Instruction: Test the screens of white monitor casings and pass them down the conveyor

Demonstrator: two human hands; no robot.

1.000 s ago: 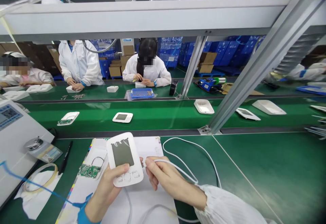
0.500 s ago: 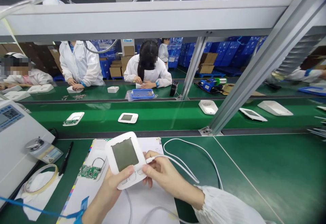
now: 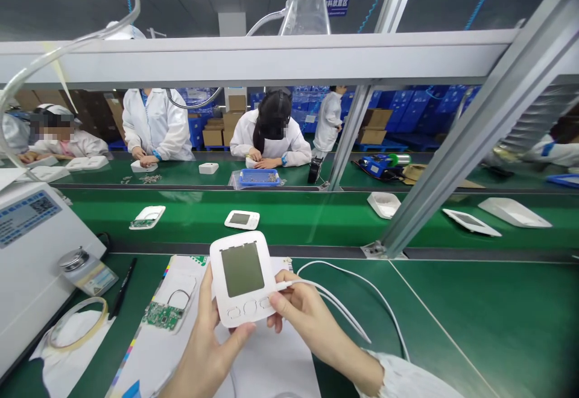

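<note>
A white display unit [image 3: 243, 268] with a grey LCD screen and three outlined buttons is held up above the papers, its face towards me. My left hand [image 3: 215, 325] grips it from below, fingers at its left side and thumb along the bottom edge. My right hand [image 3: 303, 307] is closed at its right side, pinching the plug of a white cable [image 3: 289, 284] that meets the unit's side edge. The right thumb lies by the rightmost button. On the white paper [image 3: 181, 350] to the left lies a green circuit board [image 3: 163, 315] in a white shell.
A conveyor [image 3: 307, 220] carries white housings and a similar display unit [image 3: 243, 219]. At left are a white machine [image 3: 40, 277], a glass bottle [image 3: 88, 271], a black pen [image 3: 123, 288] and a tape roll [image 3: 79, 325]. A metal post [image 3: 452, 132] rises at right. Co-workers sit and stand opposite.
The left thumb has moved from the unit's front near the buttons down to its bottom edge. The unit is turned slightly more upright. My view has tilted up. A background person now shows more.
</note>
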